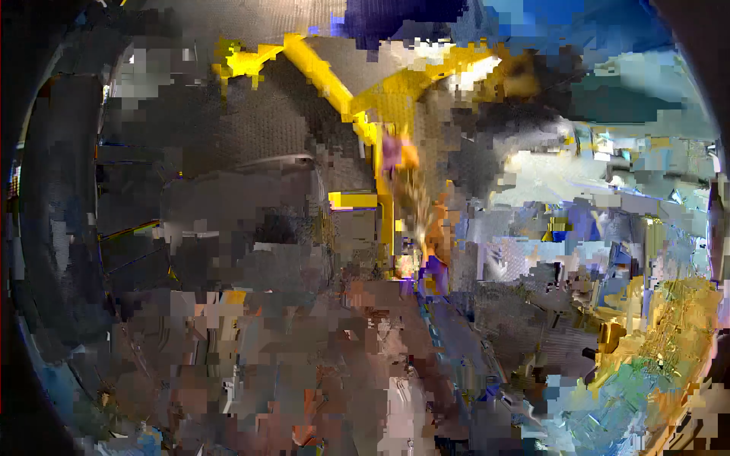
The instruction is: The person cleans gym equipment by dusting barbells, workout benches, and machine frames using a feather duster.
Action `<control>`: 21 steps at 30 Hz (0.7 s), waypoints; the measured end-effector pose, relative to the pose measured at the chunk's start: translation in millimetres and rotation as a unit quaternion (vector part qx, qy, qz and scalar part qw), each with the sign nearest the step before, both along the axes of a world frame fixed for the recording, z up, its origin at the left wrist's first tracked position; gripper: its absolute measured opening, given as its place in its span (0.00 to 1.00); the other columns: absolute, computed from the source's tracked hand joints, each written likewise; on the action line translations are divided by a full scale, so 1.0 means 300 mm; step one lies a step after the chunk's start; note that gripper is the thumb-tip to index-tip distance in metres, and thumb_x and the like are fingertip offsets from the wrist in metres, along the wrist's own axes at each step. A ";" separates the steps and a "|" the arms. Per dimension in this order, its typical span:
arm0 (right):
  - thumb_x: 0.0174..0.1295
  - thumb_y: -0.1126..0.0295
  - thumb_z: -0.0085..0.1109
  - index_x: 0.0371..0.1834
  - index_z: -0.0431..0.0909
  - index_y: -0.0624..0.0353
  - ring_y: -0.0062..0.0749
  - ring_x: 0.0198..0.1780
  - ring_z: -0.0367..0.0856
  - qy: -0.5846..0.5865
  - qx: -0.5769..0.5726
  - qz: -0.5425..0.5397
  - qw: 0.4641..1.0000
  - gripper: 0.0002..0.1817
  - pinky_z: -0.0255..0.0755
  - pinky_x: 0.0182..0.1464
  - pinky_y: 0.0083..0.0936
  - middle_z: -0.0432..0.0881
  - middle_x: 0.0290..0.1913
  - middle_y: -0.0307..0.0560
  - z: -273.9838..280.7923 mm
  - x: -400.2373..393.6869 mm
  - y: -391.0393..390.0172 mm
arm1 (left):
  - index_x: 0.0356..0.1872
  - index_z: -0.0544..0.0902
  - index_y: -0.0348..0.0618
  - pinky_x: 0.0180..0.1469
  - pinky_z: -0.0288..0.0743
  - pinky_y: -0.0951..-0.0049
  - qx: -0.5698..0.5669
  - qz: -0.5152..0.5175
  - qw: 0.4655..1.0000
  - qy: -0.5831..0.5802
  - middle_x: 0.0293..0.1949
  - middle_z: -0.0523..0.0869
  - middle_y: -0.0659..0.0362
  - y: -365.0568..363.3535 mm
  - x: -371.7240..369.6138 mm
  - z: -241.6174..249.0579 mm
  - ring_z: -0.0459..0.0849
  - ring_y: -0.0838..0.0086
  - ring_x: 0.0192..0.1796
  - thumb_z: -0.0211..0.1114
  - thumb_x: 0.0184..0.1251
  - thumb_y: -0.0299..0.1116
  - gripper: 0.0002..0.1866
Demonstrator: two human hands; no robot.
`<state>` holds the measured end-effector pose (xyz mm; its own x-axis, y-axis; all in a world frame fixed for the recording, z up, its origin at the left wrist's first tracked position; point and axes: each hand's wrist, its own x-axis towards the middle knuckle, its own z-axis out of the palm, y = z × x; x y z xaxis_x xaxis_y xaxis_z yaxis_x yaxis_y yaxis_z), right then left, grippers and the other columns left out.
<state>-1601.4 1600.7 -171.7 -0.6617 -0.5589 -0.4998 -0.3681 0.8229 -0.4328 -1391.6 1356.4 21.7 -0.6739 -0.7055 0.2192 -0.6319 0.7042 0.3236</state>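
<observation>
The head view is broken into blocks and smears, and I cannot tell where either of my hands is or what it holds. Reddish-brown and pinkish patches (pixel 380 327) fill the lower middle, without a clear outline of fingers. Above them stands a yellow, Y-shaped strip or frame (pixel 323 72), its stem running down the centre. Beside the stem lies a short yellow bar (pixel 354 200). An orange and purple smear (pixel 437 235) sits just right of the stem.
A dark grey panel-like surface (pixel 236 197) spans the left and centre. Pale, blocky shapes (pixel 555 171) fill the right side. A yellow-ochre mass (pixel 677 327) and a teal patch (pixel 631 395) lie at lower right. Blue areas (pixel 578 23) show at the top right.
</observation>
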 end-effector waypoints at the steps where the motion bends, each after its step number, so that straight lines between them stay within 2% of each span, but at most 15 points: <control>1: 0.74 0.64 0.43 0.41 0.74 0.61 0.68 0.40 0.81 -0.018 0.026 0.003 0.999 0.13 0.75 0.43 0.58 0.82 0.37 0.69 0.065 0.059 0.104 | 0.62 0.77 0.51 0.76 0.45 0.52 0.003 0.002 1.000 -0.007 0.71 0.69 0.49 0.002 0.006 -0.001 0.62 0.53 0.76 0.52 0.63 0.44 0.26; 4: 0.73 0.62 0.46 0.43 0.76 0.60 0.67 0.39 0.81 -0.040 0.138 0.012 0.990 0.13 0.74 0.42 0.58 0.82 0.36 0.68 0.225 0.190 0.399 | 0.62 0.77 0.54 0.76 0.44 0.53 0.019 0.008 1.000 -0.015 0.72 0.68 0.51 0.008 0.010 0.005 0.60 0.55 0.77 0.53 0.62 0.44 0.26; 6: 0.73 0.62 0.47 0.42 0.77 0.60 0.67 0.38 0.81 -0.080 0.120 -0.020 0.989 0.14 0.73 0.40 0.55 0.82 0.35 0.66 0.335 0.235 0.482 | 0.61 0.77 0.54 0.77 0.43 0.53 0.027 0.007 1.000 -0.006 0.73 0.67 0.51 0.006 0.009 0.015 0.59 0.55 0.78 0.54 0.62 0.43 0.25; 10: 0.72 0.63 0.49 0.42 0.77 0.62 0.60 0.37 0.84 -0.075 0.066 -0.044 0.994 0.13 0.73 0.38 0.49 0.81 0.33 0.65 0.568 0.234 0.361 | 0.61 0.78 0.55 0.78 0.40 0.55 0.049 0.013 0.999 0.009 0.72 0.68 0.52 0.006 0.011 0.008 0.59 0.58 0.78 0.55 0.59 0.43 0.26; 12: 0.70 0.67 0.51 0.43 0.78 0.62 0.57 0.33 0.83 -0.061 -0.043 -0.084 0.994 0.10 0.73 0.35 0.43 0.79 0.30 0.63 0.654 0.217 0.258 | 0.61 0.78 0.57 0.78 0.40 0.55 0.044 0.016 0.999 0.015 0.73 0.68 0.53 0.009 0.011 0.000 0.58 0.59 0.78 0.56 0.59 0.43 0.26; 14: 0.70 0.68 0.52 0.46 0.78 0.63 0.49 0.30 0.82 -0.057 -0.065 -0.063 0.994 0.11 0.74 0.35 0.39 0.79 0.30 0.60 0.724 0.188 0.135 | 0.62 0.77 0.58 0.78 0.39 0.55 0.056 0.018 0.998 0.015 0.73 0.67 0.53 0.011 0.009 0.010 0.58 0.60 0.78 0.56 0.59 0.43 0.26; 16: 0.69 0.68 0.52 0.49 0.77 0.62 0.47 0.30 0.82 -0.009 -0.142 -0.045 0.989 0.11 0.74 0.35 0.38 0.79 0.29 0.59 0.747 0.186 0.013 | 0.63 0.76 0.58 0.78 0.40 0.55 0.064 0.021 0.997 0.028 0.74 0.66 0.55 0.012 0.009 0.012 0.57 0.61 0.79 0.57 0.59 0.42 0.27; 19: 0.70 0.68 0.51 0.52 0.76 0.62 0.49 0.31 0.82 -0.059 -0.188 -0.058 0.979 0.13 0.75 0.36 0.39 0.80 0.31 0.59 0.800 0.207 -0.146 | 0.61 0.75 0.56 0.78 0.43 0.54 0.112 0.036 0.992 0.045 0.73 0.66 0.55 0.016 0.008 0.039 0.56 0.60 0.79 0.60 0.58 0.41 0.26; 21: 0.70 0.68 0.51 0.52 0.75 0.63 0.50 0.33 0.83 -0.053 -0.184 -0.047 0.980 0.13 0.75 0.38 0.39 0.81 0.33 0.60 0.850 0.248 -0.214 | 0.51 0.80 0.51 0.74 0.55 0.51 0.141 0.043 0.981 0.123 0.70 0.70 0.53 0.014 0.023 0.078 0.65 0.56 0.74 0.63 0.60 0.37 0.17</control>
